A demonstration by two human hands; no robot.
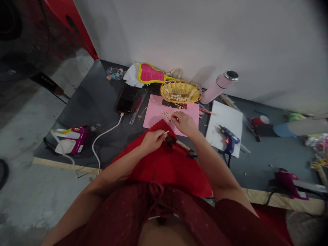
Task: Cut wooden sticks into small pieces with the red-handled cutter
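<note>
My left hand (154, 140) is closed in a pinch on a short, thin, pale stick (166, 132) that pokes out past the fingertips. Just to the right and a little farther off, my right hand (185, 122) hovers over pink paper (152, 114), its fingers pinched together; what they hold, if anything, is too small to make out. Beside those fingertips, a scatter of small pale pieces (166, 114) lies on the paper. Red cloth (164, 167) spreads beneath both hands, and a red-and-black handled tool (179, 147) rests on it, partly hidden.
Behind the paper stands a yellow wicker basket (181, 91) with small pale pieces inside. A pink flask (217, 87) leans right of it. A blue glue gun (230, 140) lies on white paper (214, 128). Leftward are a phone (126, 99) with its cable and a purple device (78, 140).
</note>
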